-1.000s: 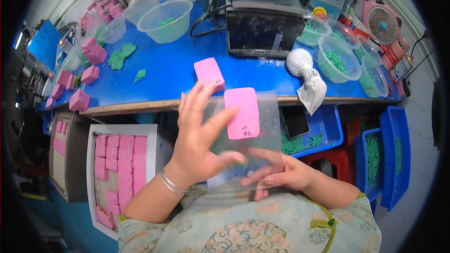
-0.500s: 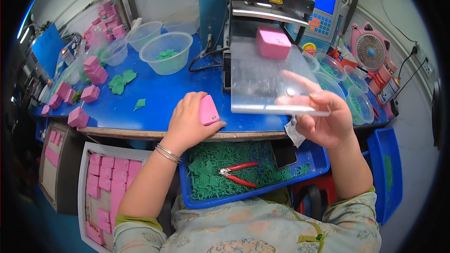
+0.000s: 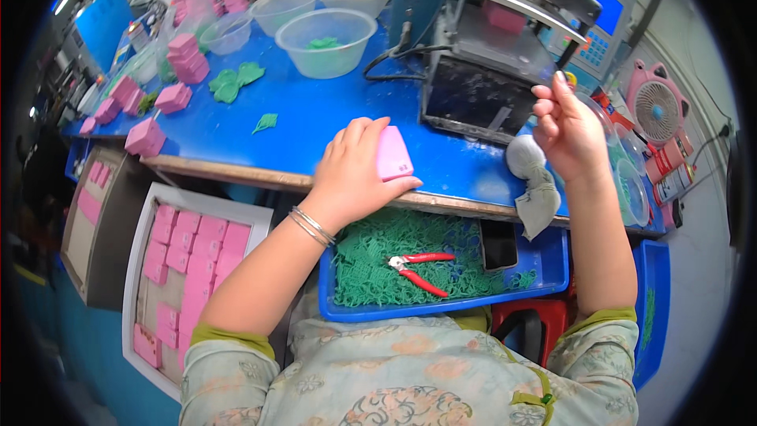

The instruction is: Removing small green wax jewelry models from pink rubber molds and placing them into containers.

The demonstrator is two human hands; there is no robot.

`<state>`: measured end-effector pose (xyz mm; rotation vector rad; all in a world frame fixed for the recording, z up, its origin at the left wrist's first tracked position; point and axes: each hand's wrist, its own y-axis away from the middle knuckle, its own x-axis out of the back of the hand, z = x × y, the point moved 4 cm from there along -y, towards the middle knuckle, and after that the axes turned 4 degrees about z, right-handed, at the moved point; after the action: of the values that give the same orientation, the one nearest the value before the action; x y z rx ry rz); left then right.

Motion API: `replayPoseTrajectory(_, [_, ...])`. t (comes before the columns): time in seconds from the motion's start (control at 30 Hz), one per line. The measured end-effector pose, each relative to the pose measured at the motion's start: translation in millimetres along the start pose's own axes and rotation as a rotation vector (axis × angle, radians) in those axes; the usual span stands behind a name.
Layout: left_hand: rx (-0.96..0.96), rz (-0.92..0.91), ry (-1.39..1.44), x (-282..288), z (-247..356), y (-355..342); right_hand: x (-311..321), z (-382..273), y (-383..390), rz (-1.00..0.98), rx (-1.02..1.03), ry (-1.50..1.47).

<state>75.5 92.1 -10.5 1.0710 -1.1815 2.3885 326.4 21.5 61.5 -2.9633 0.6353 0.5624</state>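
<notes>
My left hand (image 3: 353,164) is closed round a pink block (image 3: 395,155) at the front edge of the blue table. Its palm and fingers hide the block's left side. My right hand (image 3: 574,132) is raised in front of the press machine (image 3: 485,91), empty, with the index finger stretched out and the others loosely curled. Inside the press, a second pink block (image 3: 503,18) sits on the clear plate (image 3: 516,51) under the upper platen. Beneath my right hand, a grey-white cloth pad (image 3: 536,189) hangs over the table edge.
Below the table edge, a blue tray (image 3: 473,312) holds green scraps, red-handled nippers (image 3: 422,268) and a dark phone-like slab (image 3: 498,244). A white-rimmed box (image 3: 142,284) of pink blocks stands at left. Plastic bowls (image 3: 326,47), stacked pink blocks (image 3: 187,59) and a pink fan (image 3: 656,110) surround the workplace.
The clear plate with its pink block has gone back into the press, and my right hand has let go of it. My left hand still grips its block. The whole view has shifted.
</notes>
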Motion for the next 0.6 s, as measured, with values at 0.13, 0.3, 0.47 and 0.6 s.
replayPoseTrajectory(0.13, [-0.202,0.255,0.141,22,11,41,15,-4,-4,0.018,0.081,0.056])
replayPoseTrajectory(0.3, [-0.334,0.077,-0.346,59,-40,122,62,-10,-32,-0.105,0.021,-0.004])
replayPoseTrajectory(0.47, [0.203,0.425,-0.634,140,-152,210,80,-15,-40,-0.188,0.063,0.097])
replayPoseTrajectory(0.6, [0.804,0.401,-0.662,188,-199,279,90,-10,-43,-0.123,0.102,0.113])
